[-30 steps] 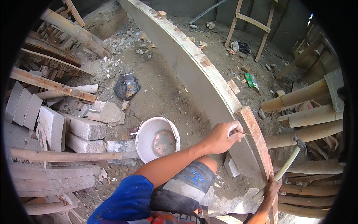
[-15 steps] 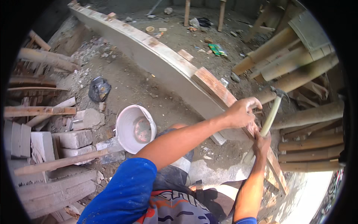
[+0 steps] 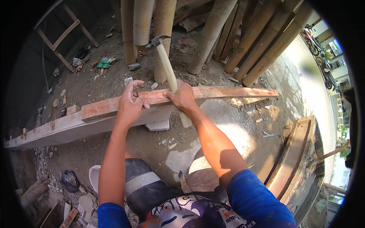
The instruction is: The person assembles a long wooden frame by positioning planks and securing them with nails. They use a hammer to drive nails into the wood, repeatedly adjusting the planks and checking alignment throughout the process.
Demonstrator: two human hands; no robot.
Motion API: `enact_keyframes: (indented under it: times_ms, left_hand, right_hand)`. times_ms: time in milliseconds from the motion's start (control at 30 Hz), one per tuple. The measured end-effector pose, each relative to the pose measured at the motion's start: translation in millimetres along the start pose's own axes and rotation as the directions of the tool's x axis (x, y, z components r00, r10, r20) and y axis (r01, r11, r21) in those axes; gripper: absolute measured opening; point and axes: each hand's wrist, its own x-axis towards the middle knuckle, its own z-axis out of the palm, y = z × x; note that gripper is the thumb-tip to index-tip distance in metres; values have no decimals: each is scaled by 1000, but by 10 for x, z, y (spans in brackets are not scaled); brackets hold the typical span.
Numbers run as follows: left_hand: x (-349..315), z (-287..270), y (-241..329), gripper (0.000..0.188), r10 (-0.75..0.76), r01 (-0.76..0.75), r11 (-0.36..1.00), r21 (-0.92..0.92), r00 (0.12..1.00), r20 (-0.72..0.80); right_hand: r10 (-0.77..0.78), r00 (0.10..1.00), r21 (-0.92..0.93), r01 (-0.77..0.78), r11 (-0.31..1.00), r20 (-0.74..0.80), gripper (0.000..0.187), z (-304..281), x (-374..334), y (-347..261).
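Note:
My right hand (image 3: 181, 98) is wrapped round the pale wooden handle of a claw hammer (image 3: 164, 57). The hammer stands nearly upright, its dark metal head at the far end and its butt towards me. Under that hand runs a reddish wooden plank (image 3: 228, 92), lying lengthwise across the view. Over the plank's left half is my left hand (image 3: 130, 105), fingers partly bent and apart, the index finger stretched out. I see nothing between them. To the left, the plank overlaps a long pale board (image 3: 57, 131) with a grey side.
Thick bamboo poles (image 3: 164, 22) stand beyond the plank. A wooden trough-like form (image 3: 291, 159) lies at the right. A black plastic bag (image 3: 69, 181) and rubble are at lower left, near a whitish bucket (image 3: 93, 176). Green litter (image 3: 106, 62) lies at the far left.
My view has swung to the right, so the plank now lies across it and the trough-like form has come in. The hammer stays in my right hand; my left hand remains near the plank.

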Motion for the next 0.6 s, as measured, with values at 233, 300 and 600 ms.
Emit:
enact_keyframes:
  times_ms: [233, 300, 600]
  left_hand:
    - [128, 15, -216, 26, -2, 0, 1000, 27, 998, 59]
    - [171, -4, -290, 22, 45, -47, 996, 74, 999, 28]
    - [263, -65, -348, 12, 234, -208, 820, 533, 972, 20]
  right_hand:
    - [-16, 992, -19, 14, 1000, -121, 45, 167, 58, 119]
    - [-14, 992, 3, 14, 1000, -125, 43, 192, 60, 119]
    - [-19, 983, 101, 38, 994, -185, 32, 243, 75, 138]
